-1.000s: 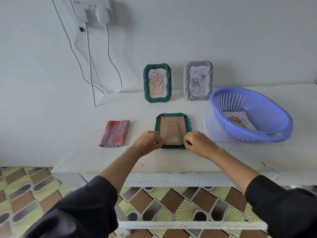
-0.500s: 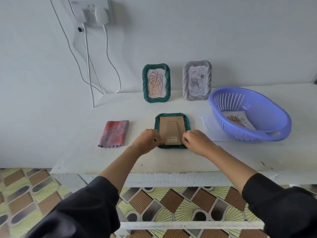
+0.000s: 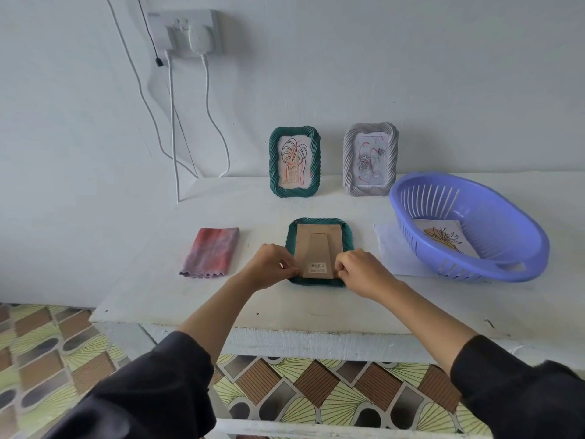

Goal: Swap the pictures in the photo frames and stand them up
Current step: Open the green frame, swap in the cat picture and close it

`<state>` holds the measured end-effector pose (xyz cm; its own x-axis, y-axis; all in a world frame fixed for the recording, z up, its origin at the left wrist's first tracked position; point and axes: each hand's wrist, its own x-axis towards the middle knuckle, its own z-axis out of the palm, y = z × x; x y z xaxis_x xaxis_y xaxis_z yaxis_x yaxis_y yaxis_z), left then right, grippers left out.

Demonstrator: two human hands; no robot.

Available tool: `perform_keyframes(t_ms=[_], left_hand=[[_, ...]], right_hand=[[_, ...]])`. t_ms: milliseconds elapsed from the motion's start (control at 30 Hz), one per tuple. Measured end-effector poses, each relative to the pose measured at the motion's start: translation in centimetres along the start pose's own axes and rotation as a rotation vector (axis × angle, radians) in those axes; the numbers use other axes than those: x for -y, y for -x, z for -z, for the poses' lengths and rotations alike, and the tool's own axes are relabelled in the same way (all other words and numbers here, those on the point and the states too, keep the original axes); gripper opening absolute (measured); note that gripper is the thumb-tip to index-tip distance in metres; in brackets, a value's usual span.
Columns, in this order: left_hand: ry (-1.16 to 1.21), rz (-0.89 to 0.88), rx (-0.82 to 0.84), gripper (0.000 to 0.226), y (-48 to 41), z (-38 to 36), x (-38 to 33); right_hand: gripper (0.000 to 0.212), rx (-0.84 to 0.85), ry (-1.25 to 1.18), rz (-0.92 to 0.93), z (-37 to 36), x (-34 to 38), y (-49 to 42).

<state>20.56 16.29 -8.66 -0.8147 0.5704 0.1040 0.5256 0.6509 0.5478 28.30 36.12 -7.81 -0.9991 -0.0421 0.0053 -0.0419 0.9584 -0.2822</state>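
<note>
A green photo frame (image 3: 319, 224) lies face down on the white table (image 3: 285, 305), its brown cardboard back (image 3: 318, 245) and stand facing up. My left hand (image 3: 269, 269) pinches the frame's lower left edge. My right hand (image 3: 361, 272) pinches the lower right edge of the cardboard back. Against the wall stand a second green frame (image 3: 294, 162) holding a leaf drawing and a grey frame (image 3: 370, 160) holding a scribbled drawing. A loose picture (image 3: 444, 239) of a yellow plant lies inside the purple basket (image 3: 519, 264).
A folded red and purple cloth (image 3: 210, 252) lies left of the face-down frame. A white sheet (image 3: 391, 248) sticks out from under the basket. Cables (image 3: 172, 122) hang from a wall socket (image 3: 186, 31) at the back left. Patterned floor shows below the table's front edge.
Both hands stay at the frame's lower corners, with only small finger shifts at the cardboard back's bottom edge. The frame has not moved on the table.
</note>
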Motion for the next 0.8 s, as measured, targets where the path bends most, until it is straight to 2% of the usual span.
perform_keyframes(t_ms=[167, 267, 333, 367, 433, 533, 700, 800], left_hand=[[0.082, 0.076, -0.002, 0.014, -0.4, 0.0, -0.1], [0.337, 0.176, -0.183, 0.023, -0.5, -0.2, -0.5], [0.477, 0.24, -0.346, 0.033, -1.0, -0.1, -0.7], [0.502, 0.271, -0.393, 0.031, -1.4, 0.1, -0.8], [0.438, 0.318, -0.402, 0.023, -2.5, 0.3, -0.7], [0.309, 0.344, -0.344, 0.023, -5.1, 0.0, 0.2], [0.105, 0.314, -0.198, 0.034, -8.6, -1.1, 1.4], [0.024, 0.257, -0.146, 0.035, -9.5, -1.2, 1.9]], right_hand=[[0.018, 0.035, -0.068, -0.003, 0.3, -0.1, -0.3], [0.02, 0.038, -0.198, -0.049, 0.9, -0.4, -0.8], [0.022, -0.025, -0.269, -0.094, 1.4, -0.8, -1.6], [0.022, -0.071, -0.286, -0.12, 1.6, -1.0, -2.2], [0.022, -0.158, -0.288, -0.173, 2.0, -1.4, -3.8], [0.025, -0.221, -0.25, -0.247, 2.2, -2.0, -6.5], [0.032, -0.161, -0.17, -0.346, 1.6, -2.5, -9.7], [0.021, -0.143, -0.181, -0.367, 0.6, -2.7, -10.7]])
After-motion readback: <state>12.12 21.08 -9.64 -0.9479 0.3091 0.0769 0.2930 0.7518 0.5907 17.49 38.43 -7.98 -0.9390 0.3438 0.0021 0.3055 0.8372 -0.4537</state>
